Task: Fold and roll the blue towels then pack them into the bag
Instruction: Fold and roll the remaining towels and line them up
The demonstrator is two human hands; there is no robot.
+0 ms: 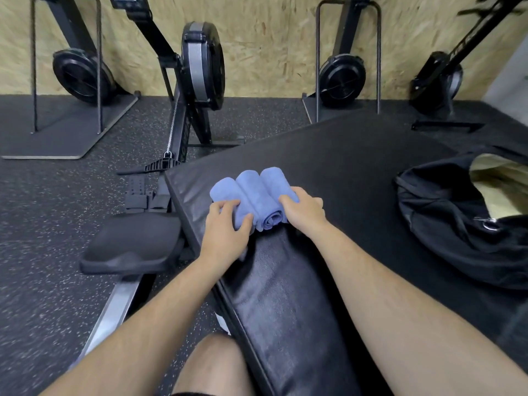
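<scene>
Three rolled blue towels (pixel 251 192) lie side by side on a black padded mat (pixel 343 155), near its left edge. My left hand (pixel 225 227) presses against the left roll, fingers curled over its near end. My right hand (pixel 304 211) cups the right roll from the other side, so both hands squeeze the bundle together. The spiral end of the middle roll faces me. A black bag (pixel 445 224) lies on the mat at the right, its mouth open and showing a pale lining.
A rowing machine's seat (pixel 134 244) and rail sit just left of the mat, with its flywheel (pixel 203 64) beyond. More black exercise machines stand along the wooden wall. My bare knee (pixel 211 364) is at the bottom. The floor is dark speckled rubber.
</scene>
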